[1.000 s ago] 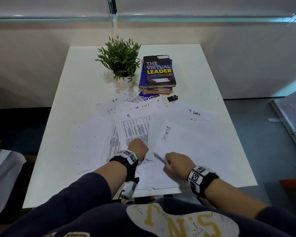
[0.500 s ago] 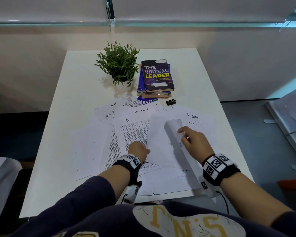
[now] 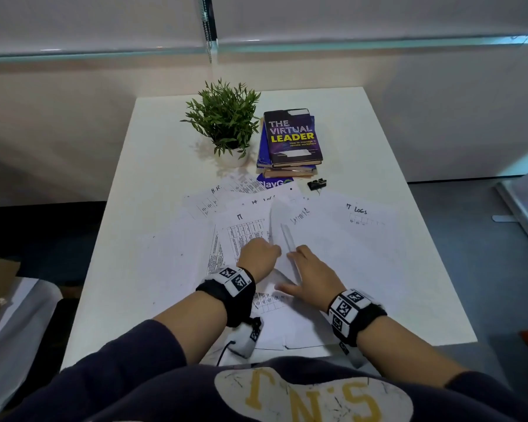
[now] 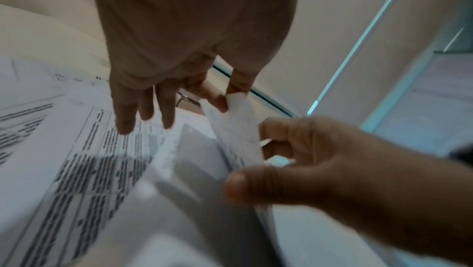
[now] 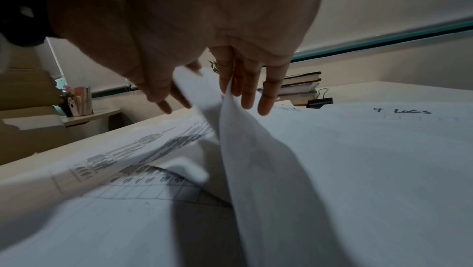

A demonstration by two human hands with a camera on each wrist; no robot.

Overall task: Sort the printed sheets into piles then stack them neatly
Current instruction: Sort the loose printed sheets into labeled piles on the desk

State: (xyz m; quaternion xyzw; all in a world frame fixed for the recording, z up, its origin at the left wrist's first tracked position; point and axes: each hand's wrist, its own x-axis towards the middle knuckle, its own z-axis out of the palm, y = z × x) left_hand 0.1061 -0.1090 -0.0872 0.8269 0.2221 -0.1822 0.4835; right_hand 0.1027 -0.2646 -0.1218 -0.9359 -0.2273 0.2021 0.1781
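Several printed sheets lie fanned and overlapping across the near half of the white table. One is a dense table sheet, another is marked "IT Logs". A white sheet curls up between my hands. My left hand pinches its raised corner between thumb and forefinger, the other fingers hanging over the table sheet. My right hand lies beside it with fingers straight, touching the lifted sheet. Whether its thumb presses the paper is unclear.
A potted plant and a stack of books stand at the table's far middle. A black binder clip lies just in front of the books. Bare tabletop shows on the left side and far right. Some sheets overhang the near edge.
My right hand has come back from the middle of the table to beside the left hand, bringing the curled sheet edge with it. The left hand now pinches that sheet's corner.
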